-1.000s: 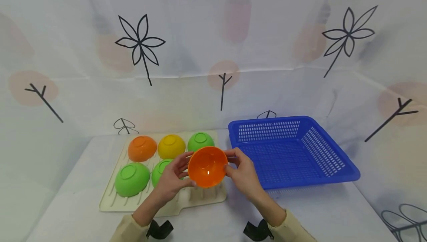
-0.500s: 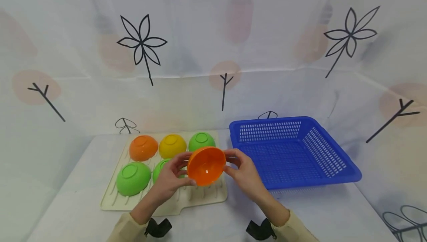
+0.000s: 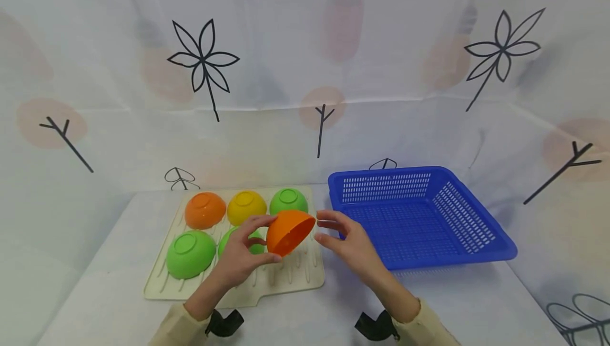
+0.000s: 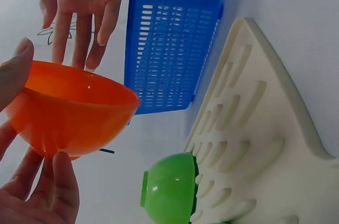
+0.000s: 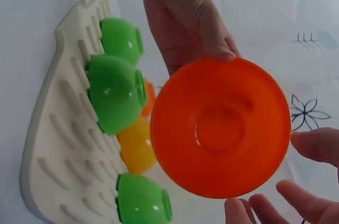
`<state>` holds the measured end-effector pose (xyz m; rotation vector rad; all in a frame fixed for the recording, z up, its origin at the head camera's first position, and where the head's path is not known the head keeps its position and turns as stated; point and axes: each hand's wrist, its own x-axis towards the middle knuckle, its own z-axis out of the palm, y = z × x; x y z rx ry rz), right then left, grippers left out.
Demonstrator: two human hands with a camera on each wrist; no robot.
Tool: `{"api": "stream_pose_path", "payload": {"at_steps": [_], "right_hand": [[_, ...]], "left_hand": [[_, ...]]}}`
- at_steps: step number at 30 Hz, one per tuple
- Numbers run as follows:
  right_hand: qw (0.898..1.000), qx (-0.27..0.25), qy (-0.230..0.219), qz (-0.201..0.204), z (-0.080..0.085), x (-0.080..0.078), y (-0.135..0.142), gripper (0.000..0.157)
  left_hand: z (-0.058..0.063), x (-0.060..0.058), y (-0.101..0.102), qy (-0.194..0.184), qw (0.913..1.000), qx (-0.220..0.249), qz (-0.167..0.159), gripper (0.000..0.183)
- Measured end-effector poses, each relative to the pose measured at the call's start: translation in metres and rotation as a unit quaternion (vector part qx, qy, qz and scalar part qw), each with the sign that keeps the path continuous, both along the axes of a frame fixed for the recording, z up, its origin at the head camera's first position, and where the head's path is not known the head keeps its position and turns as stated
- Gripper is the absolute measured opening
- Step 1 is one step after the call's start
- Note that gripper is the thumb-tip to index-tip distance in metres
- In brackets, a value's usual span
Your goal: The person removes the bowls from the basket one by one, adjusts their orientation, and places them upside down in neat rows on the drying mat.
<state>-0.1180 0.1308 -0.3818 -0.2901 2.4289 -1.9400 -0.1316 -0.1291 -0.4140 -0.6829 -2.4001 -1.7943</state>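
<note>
My left hand (image 3: 238,256) holds an orange bowl (image 3: 288,232) above the drying rack, thumb at its rim and fingers under its outer side. The bowl is tilted in the head view; its inside faces the right wrist camera (image 5: 222,128). To its right, my right hand (image 3: 350,245) is apart from the bowl, fingers spread and loosely bent around nothing. Below, the cream ridged drying rack (image 3: 300,272) carries upside-down bowls: an orange one (image 3: 205,211), a yellow one (image 3: 246,208) and green ones (image 3: 190,255). One green bowl is partly hidden behind my left hand.
A blue slotted plastic basket (image 3: 481,224) stands on the white-covered table at the right, with nothing seen inside it. Behind the table hangs a white patterned cloth (image 3: 267,139).
The orange bowl has turned from facing the head camera to tilting sideways and downward. My right hand has let go of its rim and drawn slightly to the right; the left still holds it.
</note>
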Motion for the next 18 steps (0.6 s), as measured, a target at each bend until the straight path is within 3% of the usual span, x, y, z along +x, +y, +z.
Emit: {"api": "stream_pose_path", "payload": {"at_steps": [9, 18], "right_hand": [[0.999, 0.038, 0.007, -0.010, -0.004, 0.002, -0.007, 0.044], [1.000, 0.020, 0.010, -0.006, -0.009, 0.002, -0.015, 0.048]], "left_hand": [[-0.004, 0.003, 0.006, 0.072, 0.9965, -0.039, 0.013, 0.069], [-0.008, 0.006, 0.012, 0.123, 0.9916, -0.036, 0.016, 0.069]]}}
